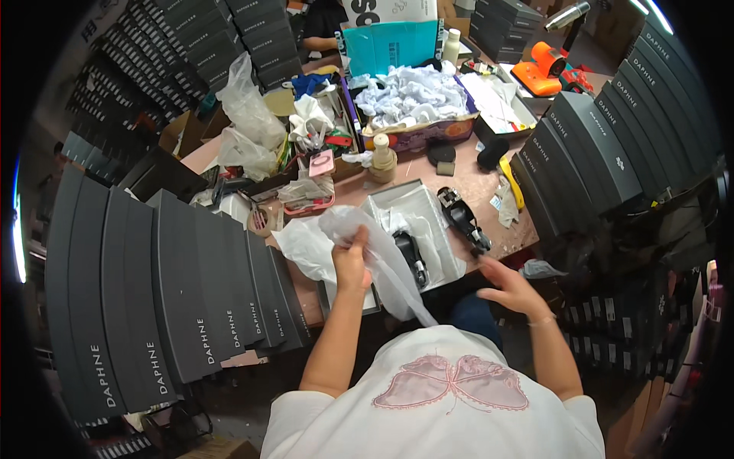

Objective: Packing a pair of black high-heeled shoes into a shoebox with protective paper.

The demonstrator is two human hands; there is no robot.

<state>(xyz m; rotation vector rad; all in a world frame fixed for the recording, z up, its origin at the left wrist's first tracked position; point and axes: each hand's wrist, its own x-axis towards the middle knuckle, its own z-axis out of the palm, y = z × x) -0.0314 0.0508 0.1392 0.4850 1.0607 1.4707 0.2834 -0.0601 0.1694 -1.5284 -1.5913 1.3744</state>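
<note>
My left hand (352, 258) is closed on a thin, translucent white sheet (391, 279), which hangs down toward my lap; I cannot tell if it is tissue paper or plastic. Behind it an open shoebox (453, 269) lies on the table, lined with white paper. One black sandal (411, 258) rests inside that box. Another black sandal (461, 218) lies on the tabletop just right of the box. My right hand (514, 288) is open with its fingers apart, below the near end of this sandal and not touching it. More crumpled white wrapping (306, 246) spreads left of my left hand.
Dark shoeboxes stand in rows at the left (202, 283) and right (589, 153). A bin of crumpled white paper (413, 96), a pump bottle (382, 159), a yellow-handled tool (511, 183) and an orange device (539, 69) occupy the table. Someone's arm (321, 43) shows at the back.
</note>
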